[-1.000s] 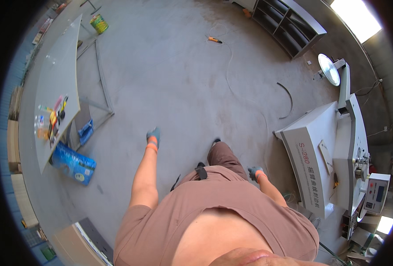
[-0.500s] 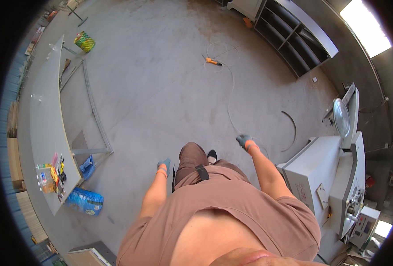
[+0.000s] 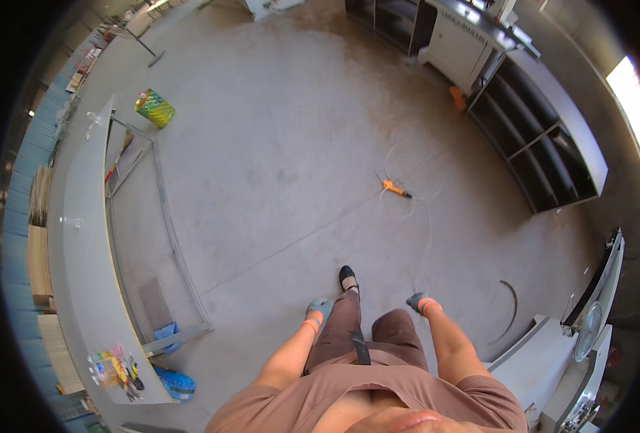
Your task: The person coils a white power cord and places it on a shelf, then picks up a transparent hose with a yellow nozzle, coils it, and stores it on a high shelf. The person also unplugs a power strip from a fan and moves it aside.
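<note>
My left hand, in a grey glove with an orange cuff, hangs in front of my left thigh. Its fingers look loosely stretched, with nothing seen in them. My right hand, gloved alike, hangs beside my right leg with curled fingers. A thin pale hose runs over the floor toward it; whether the fingers hold that hose cannot be made out. Ahead on the floor lies an orange and black hand tool with loops of the hose around it. My black shoe is stepped forward.
A long grey table with small items stands left, above a metal frame and blue package. A dark shelf unit stands far right, and a grey machine near right. A dark curved strip lies before it.
I have stepped forward; the orange tool and shelves appear nearer and the machine has slid back. My left hand has swung forward to my thigh. The tool stays on the floor.
</note>
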Motion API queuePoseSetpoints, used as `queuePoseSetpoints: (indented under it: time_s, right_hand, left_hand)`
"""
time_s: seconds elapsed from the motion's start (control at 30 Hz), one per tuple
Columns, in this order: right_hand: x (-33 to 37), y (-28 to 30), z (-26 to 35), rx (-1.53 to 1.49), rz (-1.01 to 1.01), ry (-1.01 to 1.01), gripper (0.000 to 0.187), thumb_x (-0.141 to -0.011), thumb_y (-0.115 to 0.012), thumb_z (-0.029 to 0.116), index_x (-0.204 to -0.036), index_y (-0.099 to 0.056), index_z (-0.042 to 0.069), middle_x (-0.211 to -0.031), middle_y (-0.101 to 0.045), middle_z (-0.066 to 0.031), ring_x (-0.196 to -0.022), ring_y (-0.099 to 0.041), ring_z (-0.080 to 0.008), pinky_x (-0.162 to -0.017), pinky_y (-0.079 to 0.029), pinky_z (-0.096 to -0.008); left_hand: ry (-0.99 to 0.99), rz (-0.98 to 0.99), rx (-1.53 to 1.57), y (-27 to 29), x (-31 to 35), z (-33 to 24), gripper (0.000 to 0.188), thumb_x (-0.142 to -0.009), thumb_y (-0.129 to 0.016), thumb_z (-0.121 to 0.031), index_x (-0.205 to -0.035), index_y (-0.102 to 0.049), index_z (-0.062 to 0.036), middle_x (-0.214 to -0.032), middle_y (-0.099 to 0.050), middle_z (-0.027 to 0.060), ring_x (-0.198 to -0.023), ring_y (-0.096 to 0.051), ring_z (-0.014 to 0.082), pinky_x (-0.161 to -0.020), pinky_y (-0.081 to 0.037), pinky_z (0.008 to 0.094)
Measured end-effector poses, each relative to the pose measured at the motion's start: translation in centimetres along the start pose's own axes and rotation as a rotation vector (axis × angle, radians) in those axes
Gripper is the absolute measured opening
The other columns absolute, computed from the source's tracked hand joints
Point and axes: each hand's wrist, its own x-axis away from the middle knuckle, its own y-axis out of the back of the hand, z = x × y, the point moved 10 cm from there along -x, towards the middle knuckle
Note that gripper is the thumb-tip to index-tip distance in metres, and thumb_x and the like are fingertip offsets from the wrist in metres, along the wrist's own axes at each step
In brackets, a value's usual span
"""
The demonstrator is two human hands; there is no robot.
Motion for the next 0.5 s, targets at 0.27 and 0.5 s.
queuePoseSetpoints:
  time_s: [0.27,0.5]
  right_hand:
    - [-10.9,16.2,7.1,-0.466,-0.160,-0.008,0.044,-0.088,-0.058,0.042,-0.118,-0.070,0.012,-0.118,-0.069,-0.0183,-0.115,-0.063,-0.0366,-0.097,-0.049,-0.0410]
    - [-36.0,23.9,8.5,-0.185,-0.232,0.042,0.058,-0.084,-0.066,0.049,-0.131,-0.062,0.015,-0.135,-0.060,-0.0165,-0.127,-0.055,-0.0350,-0.107,-0.044,-0.0426]
  left_hand:
    - [0.345,0.142,-0.508,-5.4,-7.3,-3.6,0.074,-0.081,-0.065,-0.054,-0.137,-0.053,-0.0064,-0.142,-0.051,0.0194,-0.133,-0.046,0.0370,-0.107,-0.041,0.0448]
    - [0.294,0.057,-0.581,-10.9,-15.2,-6.2,0.073,-0.081,-0.065,-0.049,-0.140,-0.047,-0.0098,-0.145,-0.045,0.0166,-0.135,-0.040,0.0361,-0.107,-0.039,0.0492]
